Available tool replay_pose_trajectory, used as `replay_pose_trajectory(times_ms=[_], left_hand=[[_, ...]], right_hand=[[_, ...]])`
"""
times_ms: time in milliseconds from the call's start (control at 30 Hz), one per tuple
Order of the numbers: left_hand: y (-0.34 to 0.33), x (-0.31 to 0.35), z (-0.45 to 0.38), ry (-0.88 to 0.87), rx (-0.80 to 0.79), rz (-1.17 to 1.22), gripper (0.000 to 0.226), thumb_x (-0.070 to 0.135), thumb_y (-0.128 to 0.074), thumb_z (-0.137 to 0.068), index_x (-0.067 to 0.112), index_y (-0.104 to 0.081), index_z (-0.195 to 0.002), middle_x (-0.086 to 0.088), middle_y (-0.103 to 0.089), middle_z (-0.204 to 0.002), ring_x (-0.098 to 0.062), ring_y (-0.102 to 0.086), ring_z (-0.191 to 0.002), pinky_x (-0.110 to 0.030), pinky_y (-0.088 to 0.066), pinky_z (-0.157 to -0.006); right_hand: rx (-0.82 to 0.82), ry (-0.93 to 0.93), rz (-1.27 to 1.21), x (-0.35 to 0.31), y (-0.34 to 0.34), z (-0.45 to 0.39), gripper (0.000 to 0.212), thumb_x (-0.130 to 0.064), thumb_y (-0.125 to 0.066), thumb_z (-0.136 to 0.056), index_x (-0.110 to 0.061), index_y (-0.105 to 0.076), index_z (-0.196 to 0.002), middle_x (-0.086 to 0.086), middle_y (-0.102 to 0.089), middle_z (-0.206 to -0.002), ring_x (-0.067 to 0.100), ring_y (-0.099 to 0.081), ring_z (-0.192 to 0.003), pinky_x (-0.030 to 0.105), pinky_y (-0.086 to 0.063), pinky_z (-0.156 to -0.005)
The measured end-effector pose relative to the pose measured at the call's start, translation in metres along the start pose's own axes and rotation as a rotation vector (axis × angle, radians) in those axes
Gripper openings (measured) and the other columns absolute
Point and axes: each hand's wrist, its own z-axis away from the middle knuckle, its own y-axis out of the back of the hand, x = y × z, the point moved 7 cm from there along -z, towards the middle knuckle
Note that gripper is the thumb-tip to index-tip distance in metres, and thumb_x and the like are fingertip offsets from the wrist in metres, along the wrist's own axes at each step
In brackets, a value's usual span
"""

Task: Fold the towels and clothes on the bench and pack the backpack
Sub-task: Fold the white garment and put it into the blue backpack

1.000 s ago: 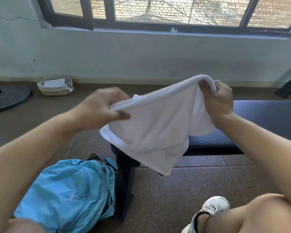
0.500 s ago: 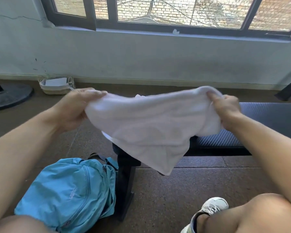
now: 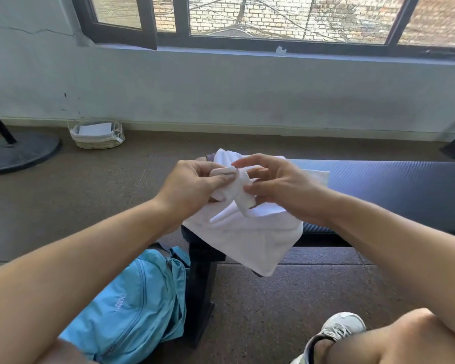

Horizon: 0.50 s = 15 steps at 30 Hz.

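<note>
A white towel (image 3: 250,237) hangs folded over the left end of the dark padded bench (image 3: 394,187). My left hand (image 3: 192,187) and my right hand (image 3: 281,185) meet above it, each pinching an upper corner of the towel, with the corners brought together between them. More white cloth (image 3: 226,156) lies on the bench just behind my hands, with a bit of dark fabric beside it. The light blue backpack (image 3: 132,306) sits on the floor below, leaning against the bench leg.
A small woven basket (image 3: 97,136) stands by the wall at the left, beside a round black stand base (image 3: 16,153). My knee and white shoe (image 3: 334,332) are at the lower right. Brown floor surrounds the bench.
My hands held the towel stretched wide apart; they have now come together at the middle, folding its top edge in half, and lowered toward the bench.
</note>
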Motion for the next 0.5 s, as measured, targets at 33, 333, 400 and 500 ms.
replay_pose_trajectory(times_ms=[33, 333, 400, 500], left_hand=[[-0.001, -0.001, 0.001, 0.005, -0.007, 0.008, 0.009, 0.021, -0.077, -0.087, 0.016, -0.083, -0.092, -0.014, -0.075, -0.107, -0.013, -0.068, -0.085, -0.026, -0.055, -0.068], [-0.001, -0.004, 0.004, 0.063, -0.045, 0.074, 0.016, 0.015, -0.065, -0.096, 0.014, -0.082, -0.095, -0.015, -0.078, -0.095, -0.023, -0.073, -0.084, -0.04, -0.059, -0.087], [-0.002, -0.006, 0.004, 0.071, -0.029, 0.074, 0.018, 0.017, -0.065, -0.097, 0.014, -0.082, -0.092, -0.015, -0.078, -0.094, -0.026, -0.075, -0.086, -0.044, -0.058, -0.092], [0.0, -0.009, 0.002, 0.093, 0.042, 0.079, 0.021, 0.023, -0.065, -0.097, 0.015, -0.082, -0.087, -0.014, -0.079, -0.094, -0.03, -0.076, -0.091, -0.047, -0.058, -0.094]], right_hand=[[-0.006, 0.023, 0.035, 0.0, -0.001, 0.0, 0.047, 0.02, -0.046, -0.09, -0.007, -0.06, -0.127, 0.023, -0.067, -0.116, 0.023, -0.066, -0.085, 0.034, -0.058, -0.076], [0.262, 0.25, 0.501, -0.008, 0.015, 0.007, 0.017, -0.017, -0.081, -0.082, -0.03, -0.071, -0.087, -0.01, -0.071, -0.083, 0.003, -0.067, -0.075, 0.011, -0.045, -0.068], [0.356, 0.399, 0.707, -0.021, 0.017, 0.01, 0.01, -0.037, -0.078, -0.083, -0.03, -0.071, -0.082, -0.011, -0.064, -0.093, 0.008, -0.059, -0.09, 0.013, -0.041, -0.079], [0.344, 0.534, 0.852, -0.031, 0.014, 0.009, 0.019, -0.041, -0.068, -0.09, -0.022, -0.067, -0.089, -0.016, -0.059, -0.1, 0.008, -0.05, -0.102, 0.015, -0.034, -0.091]])
